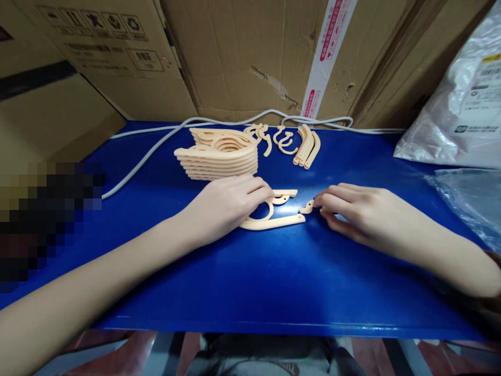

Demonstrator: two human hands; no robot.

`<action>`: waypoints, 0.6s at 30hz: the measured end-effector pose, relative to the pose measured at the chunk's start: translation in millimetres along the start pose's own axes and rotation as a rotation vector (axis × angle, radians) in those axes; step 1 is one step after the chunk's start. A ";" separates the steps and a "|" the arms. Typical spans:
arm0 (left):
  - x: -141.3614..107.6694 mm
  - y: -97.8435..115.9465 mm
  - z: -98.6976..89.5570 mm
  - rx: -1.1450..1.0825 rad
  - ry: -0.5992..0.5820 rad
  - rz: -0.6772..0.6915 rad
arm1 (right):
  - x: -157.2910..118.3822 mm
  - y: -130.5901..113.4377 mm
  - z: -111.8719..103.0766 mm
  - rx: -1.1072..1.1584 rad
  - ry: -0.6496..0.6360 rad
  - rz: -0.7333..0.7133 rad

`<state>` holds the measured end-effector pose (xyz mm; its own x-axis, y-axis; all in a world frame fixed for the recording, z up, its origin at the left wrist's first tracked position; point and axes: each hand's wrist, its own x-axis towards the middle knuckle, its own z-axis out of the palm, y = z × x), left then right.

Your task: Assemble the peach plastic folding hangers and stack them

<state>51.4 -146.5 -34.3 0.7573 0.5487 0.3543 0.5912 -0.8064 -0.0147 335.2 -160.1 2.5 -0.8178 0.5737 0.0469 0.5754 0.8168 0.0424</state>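
Note:
My left hand (235, 201) bends over a cream plastic folding hanger (270, 223) lying on the blue table, its fingers closed on the far side. Part of the hanger is hidden beneath that hand; a curved ring and straight arms show to the right of it. Just right of the lower arm's end, my right hand (348, 209) pinches a small cream plastic hook (308, 207). The hook's tip is close to that arm, though I cannot tell whether they touch. Behind my left hand rises a stack of similar folded hangers (219, 156).
Loose cream hooks (287, 141) and several curved arm pieces (307, 146) lie at the back of the table (250, 292). A white cable (144, 164) runs along the rear. Cardboard boxes (250, 57) stand behind; a plastic bag (454, 104) sits at right.

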 end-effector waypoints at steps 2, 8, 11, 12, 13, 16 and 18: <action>0.7 3.4 0.0 0.019 0.042 -0.012 | 0.8 -1.4 -1.5 -0.018 -0.001 -0.003; 1.3 23.0 -0.4 -0.186 0.075 -0.058 | 3.7 0.5 2.1 -0.056 0.056 0.022; 1.4 30.4 0.8 -0.258 0.037 -0.049 | 5.0 2.7 6.2 -0.079 0.094 0.027; 1.5 31.5 1.7 -0.269 0.024 -0.049 | 5.4 3.0 7.2 -0.087 0.099 0.031; 1.5 31.8 2.7 -0.277 0.013 -0.048 | 5.8 3.0 7.8 -0.094 0.100 0.040; 1.7 30.1 6.1 -0.303 -0.018 -0.042 | 6.6 0.7 8.0 -0.109 0.095 0.090; 1.7 28.5 7.7 -0.325 -0.037 -0.038 | 6.5 -1.9 7.6 -0.087 0.079 0.123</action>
<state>71.7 -166.9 -41.4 0.7494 0.5824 0.3149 0.5042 -0.8103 0.2988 328.7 -157.4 -4.9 -0.7395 0.6594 0.1352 0.6728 0.7304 0.1176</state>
